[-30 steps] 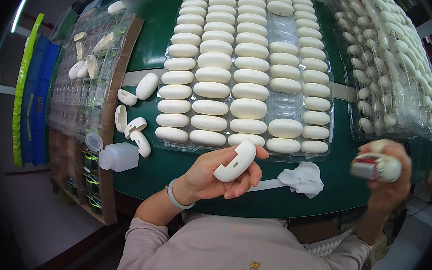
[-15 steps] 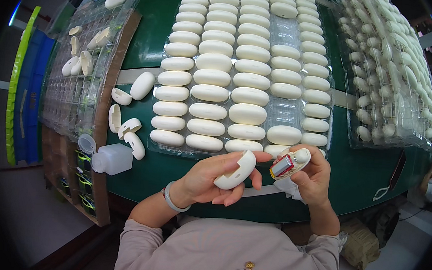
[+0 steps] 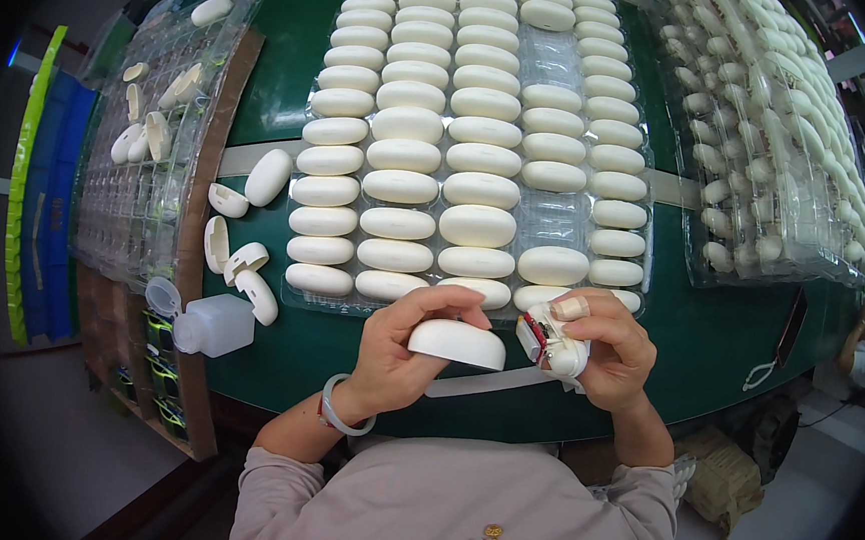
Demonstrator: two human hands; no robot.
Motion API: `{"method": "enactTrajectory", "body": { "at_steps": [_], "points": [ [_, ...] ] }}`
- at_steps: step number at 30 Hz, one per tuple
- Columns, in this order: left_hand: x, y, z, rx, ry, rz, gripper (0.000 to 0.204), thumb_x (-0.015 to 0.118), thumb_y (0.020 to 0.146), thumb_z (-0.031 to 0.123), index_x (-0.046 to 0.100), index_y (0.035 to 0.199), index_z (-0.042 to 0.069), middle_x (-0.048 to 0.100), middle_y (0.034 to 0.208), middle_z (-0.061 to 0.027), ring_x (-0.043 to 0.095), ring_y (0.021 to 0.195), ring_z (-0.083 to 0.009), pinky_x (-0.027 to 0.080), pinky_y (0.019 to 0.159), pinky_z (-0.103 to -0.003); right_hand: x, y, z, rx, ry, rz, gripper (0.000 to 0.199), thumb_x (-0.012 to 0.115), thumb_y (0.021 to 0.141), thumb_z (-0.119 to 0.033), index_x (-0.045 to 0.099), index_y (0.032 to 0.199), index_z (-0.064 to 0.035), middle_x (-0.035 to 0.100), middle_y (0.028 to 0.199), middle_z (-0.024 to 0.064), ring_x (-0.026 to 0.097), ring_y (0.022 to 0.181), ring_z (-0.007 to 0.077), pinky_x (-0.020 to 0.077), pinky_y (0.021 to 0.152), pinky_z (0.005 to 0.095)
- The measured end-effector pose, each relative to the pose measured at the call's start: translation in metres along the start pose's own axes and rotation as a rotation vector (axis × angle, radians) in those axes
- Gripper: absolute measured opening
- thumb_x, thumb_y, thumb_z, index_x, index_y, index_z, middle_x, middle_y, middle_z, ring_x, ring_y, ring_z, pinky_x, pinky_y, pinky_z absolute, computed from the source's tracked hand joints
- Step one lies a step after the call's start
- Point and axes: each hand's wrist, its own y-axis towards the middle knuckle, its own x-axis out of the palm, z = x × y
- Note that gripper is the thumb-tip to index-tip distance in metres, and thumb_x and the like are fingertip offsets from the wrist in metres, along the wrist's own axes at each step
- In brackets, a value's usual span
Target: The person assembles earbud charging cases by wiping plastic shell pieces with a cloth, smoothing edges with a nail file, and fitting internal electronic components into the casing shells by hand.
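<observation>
Between the fingers of my left hand [image 3: 397, 343] is a smooth white plastic shell half [image 3: 459, 344], its rounded outside turned up and its open side down. My right hand [image 3: 612, 358] grips a white inner assembly [image 3: 559, 351] from the right, with a silver block and red parts showing on its left face. The two pieces are apart, a short gap between them, in front of the near edge of a clear tray [image 3: 556, 219]. That tray carries rows of oval white cases [image 3: 478, 226], with bare slots in one column. Part of the assembly lies hidden behind my right fingers.
Loose white shell pieces [image 3: 255, 296] lie left of the tray. Beside them stands a translucent bottle [image 3: 216, 325] with its cap flipped up. Clear trays [image 3: 148, 180] rest on a cardboard box at left; stacked full trays [image 3: 760, 173] rise at right. A dark phone-like object [image 3: 789, 330] lies at the right edge.
My left hand has rolled the shell half from upright to lying with its open side down. My right hand has turned the assembly so its silver block faces left. The view shifted slightly.
</observation>
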Motion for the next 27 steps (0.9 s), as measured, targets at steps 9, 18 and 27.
{"method": "enactTrajectory", "body": {
  "at_steps": [9,18,27],
  "points": [
    [0.005,0.002,0.005,-0.865,-0.908,-0.021,0.03,0.042,0.07,-0.009,0.049,0.098,0.001,0.056,0.092,-0.0093,0.058,0.081,-0.0177,0.05,0.085,-0.04,0.003,-0.006,0.003,0.048,0.162,0.077,0.032,0.069,0.068,0.005,0.057,0.098,-0.0001,0.057,0.109,0.0175,0.056,0.103,0.0298,0.046,0.086,0.0361],
    [0.017,-0.013,-0.003,-0.991,-0.862,-0.223,0.031,0.056,0.072,-0.007,0.051,0.101,0.002,0.056,0.091,-0.0075,0.061,0.084,-0.0182,0.051,0.078,-0.031,0.004,-0.001,0.006,-0.245,-0.295,0.043,0.036,0.071,0.062,0.004,0.061,0.096,-0.0045,0.054,0.105,0.0118,0.058,0.094,0.0278,0.0485,0.076,0.0336],
    [0.012,-0.005,0.008,-0.775,-0.651,-0.191,0.037,0.054,0.089,0.026,0.048,0.115,0.0,0.054,0.079,-0.003,0.048,0.052,-0.0053,0.041,0.044,-0.018,0.002,-0.007,-0.005,-0.545,-0.653,-0.08,0.034,0.078,0.057,-0.009,0.065,0.088,-0.0135,0.043,0.093,0.0025,0.049,0.079,0.0173,0.0446,0.067,0.0281]
  ]
}}
